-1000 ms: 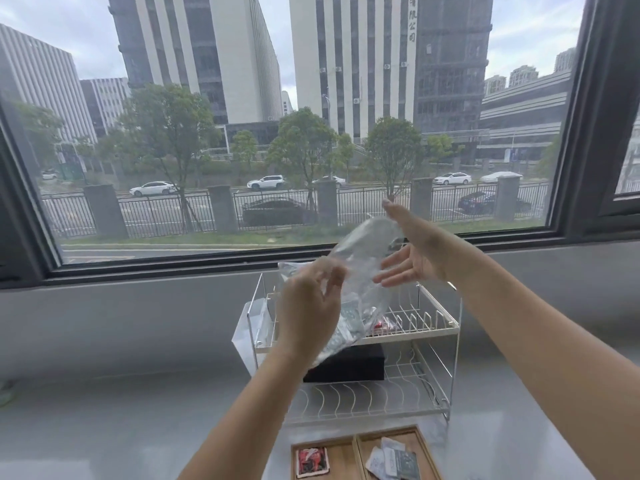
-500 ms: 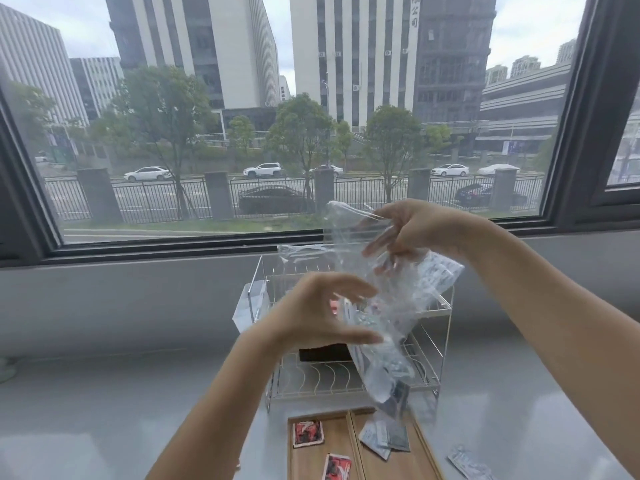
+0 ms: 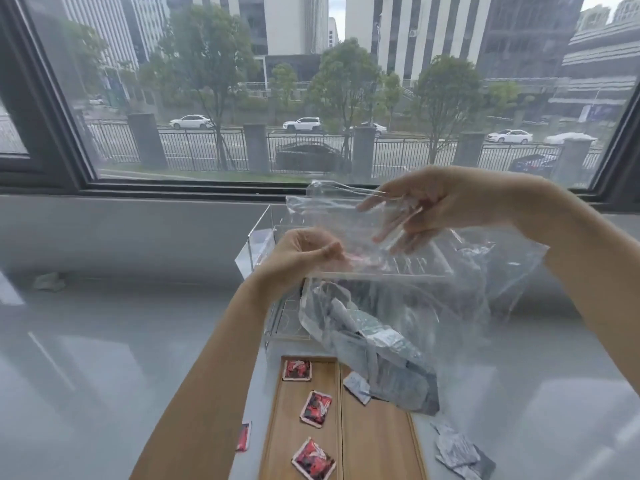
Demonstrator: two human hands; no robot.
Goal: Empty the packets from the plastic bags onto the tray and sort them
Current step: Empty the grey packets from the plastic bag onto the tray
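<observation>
Your left hand (image 3: 304, 256) pinches the clear plastic bag (image 3: 398, 292) at its edge; your right hand (image 3: 433, 206) grips higher. Silver packets (image 3: 377, 344) hang below both grips, above the wooden tray (image 3: 377, 441). The film looks limp and slippery; hold the corners.

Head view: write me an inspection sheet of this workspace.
Surface: glossy grey counter below a window.
Job's things: wooden tray, two compartments; three red packets in the left one; clear plastic bag held above it, silver packets spilling out.
Clutter: one red packet off the tray's left edge; silver packets on the counter to its right; wire rack behind.
Hands: left hand pinches the bag; right hand holds its upper part.
Cables: nothing seen.
Surroundings: street, cars, buildings outside.
</observation>
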